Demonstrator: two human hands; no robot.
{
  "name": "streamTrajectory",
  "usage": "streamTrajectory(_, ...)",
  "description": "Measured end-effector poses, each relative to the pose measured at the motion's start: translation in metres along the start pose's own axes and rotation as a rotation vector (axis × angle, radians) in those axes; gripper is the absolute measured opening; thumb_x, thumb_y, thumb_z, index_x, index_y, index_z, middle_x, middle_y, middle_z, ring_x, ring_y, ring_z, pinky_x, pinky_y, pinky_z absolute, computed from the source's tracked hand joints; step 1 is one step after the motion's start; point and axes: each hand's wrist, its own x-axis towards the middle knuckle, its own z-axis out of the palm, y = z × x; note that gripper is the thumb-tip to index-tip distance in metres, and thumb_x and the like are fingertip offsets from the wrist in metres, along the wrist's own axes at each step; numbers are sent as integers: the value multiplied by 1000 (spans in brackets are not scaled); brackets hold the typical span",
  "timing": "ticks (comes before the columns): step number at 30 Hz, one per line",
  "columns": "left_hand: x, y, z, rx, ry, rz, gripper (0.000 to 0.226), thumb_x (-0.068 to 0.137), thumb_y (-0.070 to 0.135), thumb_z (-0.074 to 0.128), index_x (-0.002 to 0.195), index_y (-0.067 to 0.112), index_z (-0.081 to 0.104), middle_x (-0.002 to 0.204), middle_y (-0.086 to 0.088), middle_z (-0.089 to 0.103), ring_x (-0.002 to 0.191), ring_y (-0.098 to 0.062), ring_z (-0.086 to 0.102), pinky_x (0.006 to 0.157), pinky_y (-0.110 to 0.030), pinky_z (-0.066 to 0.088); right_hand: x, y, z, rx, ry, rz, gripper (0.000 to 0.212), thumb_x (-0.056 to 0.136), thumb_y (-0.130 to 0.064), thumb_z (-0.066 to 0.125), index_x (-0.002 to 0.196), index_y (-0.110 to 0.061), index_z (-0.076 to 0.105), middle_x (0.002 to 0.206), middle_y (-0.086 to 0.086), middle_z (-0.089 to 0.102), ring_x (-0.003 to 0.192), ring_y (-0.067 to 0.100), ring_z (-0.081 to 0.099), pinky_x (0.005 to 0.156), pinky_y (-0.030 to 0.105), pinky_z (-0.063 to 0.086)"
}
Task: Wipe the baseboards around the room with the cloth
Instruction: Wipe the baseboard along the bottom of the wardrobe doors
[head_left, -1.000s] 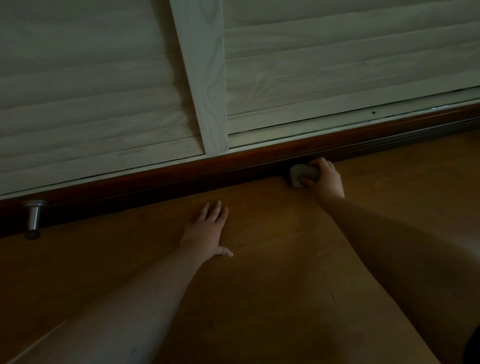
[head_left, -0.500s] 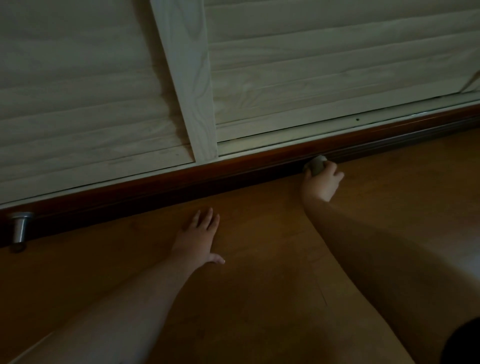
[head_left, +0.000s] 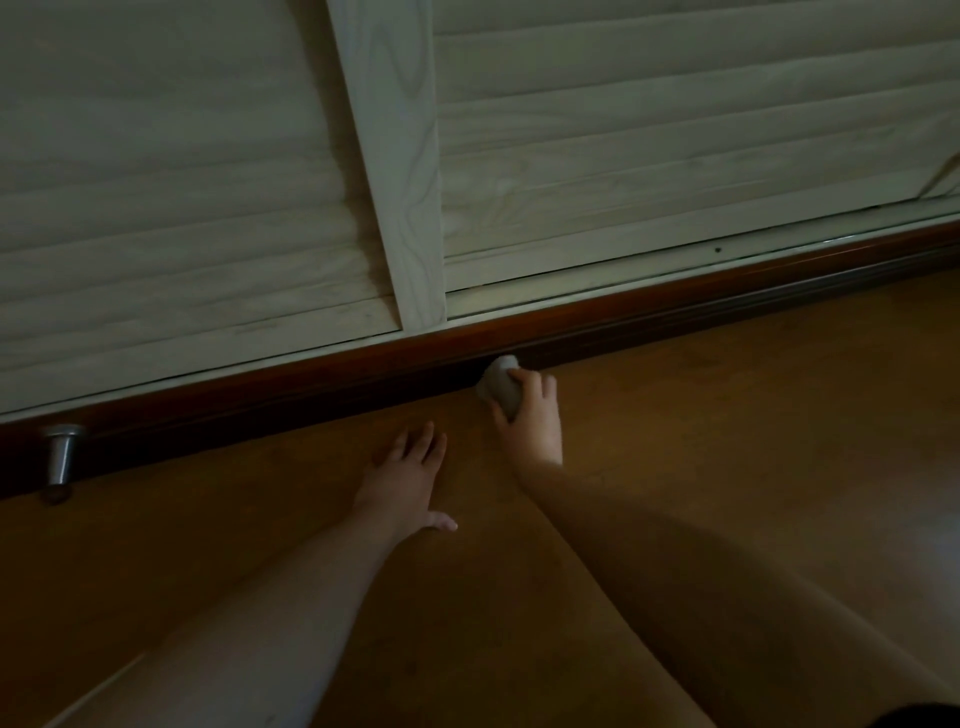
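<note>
The right hand (head_left: 530, 415) grips a balled pale cloth (head_left: 501, 384), apparently touching the dark baseboard (head_left: 311, 379); the left hand (head_left: 405, 478) rests flat, fingers spread, on the floor (head_left: 727, 415).

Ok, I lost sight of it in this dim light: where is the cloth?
In the head view the cloth is just right of centre, gripped by the right hand against the dark baseboard, below the white upright door frame.

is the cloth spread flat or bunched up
Bunched up: the cloth shows as a small rounded wad gripped in the right hand, its far end against the baseboard.
</note>
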Motion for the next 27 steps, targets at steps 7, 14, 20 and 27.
streamTrajectory(7,3,-3,3,-54,13,14,124,74,70,68,155,28,-16,161,5,-28,151,-27,-16,118,-60,21,17,4,-37,64,94,24,47,87,-26,69,130,-28,48,128,-6,45,107,3,48,81,10,37)
streamTrajectory(14,4,-2,6,-91,-5,27,124,76,63,72,155,28,-17,159,5,-33,149,-27,-22,119,-59,16,73,41,-132,91,522,389,44,93,-18,63,135,-19,49,134,9,43,118,26,53,96,27,40)
streamTrajectory(20,1,-5,4,-73,-14,53,122,79,56,73,155,27,-18,160,4,-32,149,-27,-21,120,-55,17,79,29,-123,-29,400,326,44,94,-19,62,136,-15,49,137,11,40,117,31,53,101,37,45)
streamTrajectory(27,-4,-5,4,-87,-11,55,121,80,56,72,155,27,-18,160,5,-31,149,-26,-21,120,-58,14,31,-21,-40,-4,275,181,46,92,-17,65,134,-15,47,136,11,39,122,29,49,102,42,47)
